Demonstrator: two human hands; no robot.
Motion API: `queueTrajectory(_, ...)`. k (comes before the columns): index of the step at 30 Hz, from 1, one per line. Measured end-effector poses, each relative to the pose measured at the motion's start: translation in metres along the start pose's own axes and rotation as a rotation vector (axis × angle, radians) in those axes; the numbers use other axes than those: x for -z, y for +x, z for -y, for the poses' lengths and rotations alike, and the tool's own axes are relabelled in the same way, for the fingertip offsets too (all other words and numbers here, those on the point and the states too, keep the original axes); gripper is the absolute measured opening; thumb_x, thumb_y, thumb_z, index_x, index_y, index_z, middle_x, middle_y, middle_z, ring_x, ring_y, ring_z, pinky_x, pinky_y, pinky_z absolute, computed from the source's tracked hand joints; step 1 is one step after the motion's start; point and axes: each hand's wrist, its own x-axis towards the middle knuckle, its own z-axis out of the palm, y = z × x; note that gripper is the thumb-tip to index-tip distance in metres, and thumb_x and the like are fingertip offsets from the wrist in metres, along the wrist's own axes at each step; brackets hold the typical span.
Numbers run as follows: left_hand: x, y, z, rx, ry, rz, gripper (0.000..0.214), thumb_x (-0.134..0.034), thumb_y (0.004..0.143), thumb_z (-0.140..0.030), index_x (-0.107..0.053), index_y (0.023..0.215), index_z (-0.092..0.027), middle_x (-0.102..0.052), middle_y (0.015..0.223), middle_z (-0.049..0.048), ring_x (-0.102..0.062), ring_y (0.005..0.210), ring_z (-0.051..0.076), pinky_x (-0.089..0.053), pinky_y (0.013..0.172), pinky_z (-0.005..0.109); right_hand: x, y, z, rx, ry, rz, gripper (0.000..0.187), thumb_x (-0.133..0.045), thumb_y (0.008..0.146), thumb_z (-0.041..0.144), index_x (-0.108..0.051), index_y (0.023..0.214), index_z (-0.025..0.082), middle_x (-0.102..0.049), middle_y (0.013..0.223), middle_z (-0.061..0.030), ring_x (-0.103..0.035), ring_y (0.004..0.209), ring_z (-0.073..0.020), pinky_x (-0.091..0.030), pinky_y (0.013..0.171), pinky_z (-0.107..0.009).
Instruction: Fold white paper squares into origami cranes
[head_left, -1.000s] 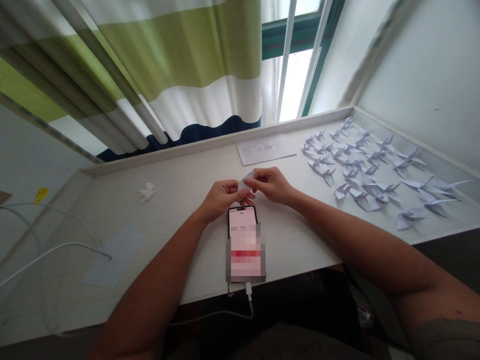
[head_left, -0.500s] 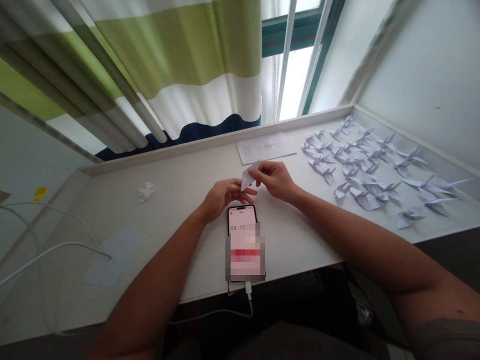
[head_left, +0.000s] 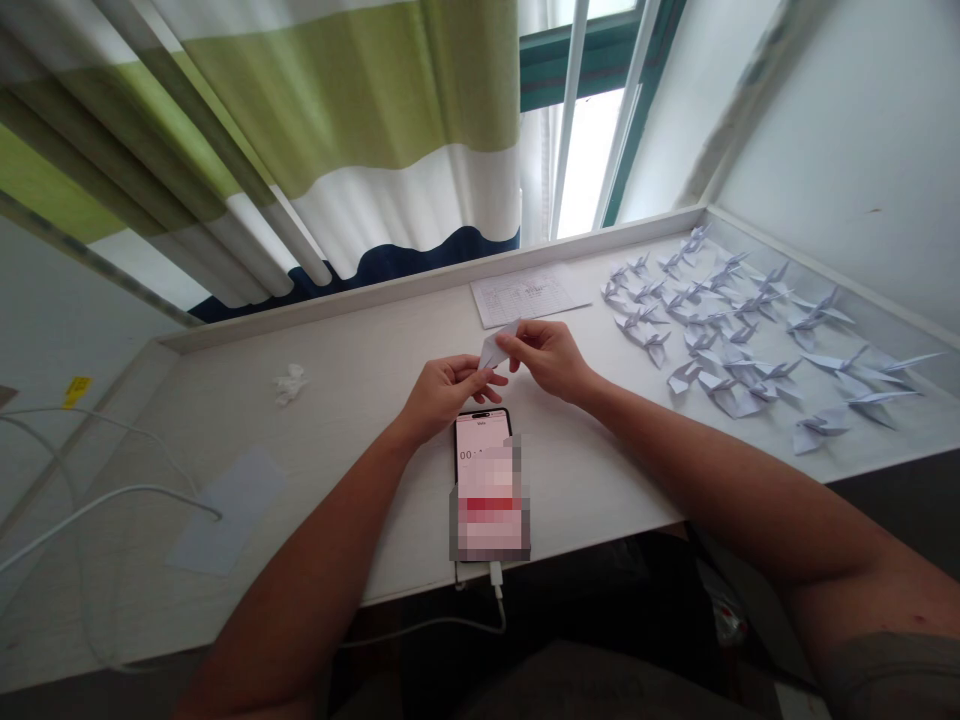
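A small folded piece of white paper is held up between my two hands, just above the table and beyond the phone. My right hand pinches its upper right side between thumb and fingers. At its lower tip, my left hand has thumb and fingers closed on the paper, the other fingers curled behind. Below the hands lies a phone showing a timer, its lower part blurred out. Many folded paper cranes stand in a cluster to the right of my right hand.
A printed sheet lies near the table's raised back edge. Crumpled tissue and a flat paper sheet are on the left, with white cables crossing there. A charging cable runs from the phone over the front edge.
My left thumb has come down onto the lower tip of the folded paper, where the fingers were looser before. The right hand keeps its pinch almost unmoved.
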Motion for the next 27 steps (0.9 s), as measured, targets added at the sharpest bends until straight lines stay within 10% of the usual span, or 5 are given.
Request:
queueTrajectory(8, 0.002, 0.003, 0.006, 0.083, -0.184, -0.022, 0.042, -0.082, 0.088, -0.051, -0.079, 0.1, -0.011, -0.084, 0.104, 0.016, -0.08, 0.079, 0.022, -0.058, 0.073, 0.033, -0.002, 0.002, -0.009, -0.05, 0.088, 0.081, 0.049, -0.078, 0.088, 0.065, -0.06, 0.078, 0.021, -0.069, 0.071, -0.0008, -0.068, 0.066, -0.0149, -0.056, 0.06, -0.029)
queueTrajectory(14, 0.003, 0.005, 0.007, 0.081, -0.222, -0.093, 0.042, -0.091, 0.079, -0.042, -0.076, 0.102, -0.011, -0.084, 0.099, 0.0134, -0.081, 0.08, 0.022, -0.061, 0.079, 0.035, 0.005, 0.001, -0.006, 0.164, -0.127, 0.021, 0.045, -0.077, 0.095, 0.042, -0.061, 0.134, 0.025, -0.067, 0.12, -0.0072, -0.07, 0.094, -0.0189, -0.062, 0.078, -0.035)
queueTrajectory(19, 0.005, 0.003, 0.004, 0.089, -0.23, -0.066, 0.038, -0.091, 0.08, -0.042, -0.077, 0.096, -0.011, -0.083, 0.094, 0.012, -0.083, 0.085, 0.026, -0.063, 0.078, 0.035, 0.02, 0.003, 0.001, 0.422, -0.481, 0.248, 0.014, -0.072, 0.1, 0.03, -0.075, 0.113, 0.028, -0.063, 0.137, -0.0093, -0.057, 0.134, -0.0304, -0.048, 0.114, -0.055)
queueTrajectory(27, 0.006, 0.001, 0.009, 0.127, -0.201, -0.013, 0.045, -0.094, 0.077, -0.047, -0.077, 0.097, -0.011, -0.084, 0.099, 0.0142, -0.084, 0.088, 0.027, -0.066, 0.08, 0.036, 0.023, 0.005, -0.002, 0.441, -0.537, 0.36, 0.005, -0.07, 0.1, 0.028, -0.074, 0.099, 0.025, -0.067, 0.128, -0.0097, -0.06, 0.124, -0.0298, -0.049, 0.108, -0.053)
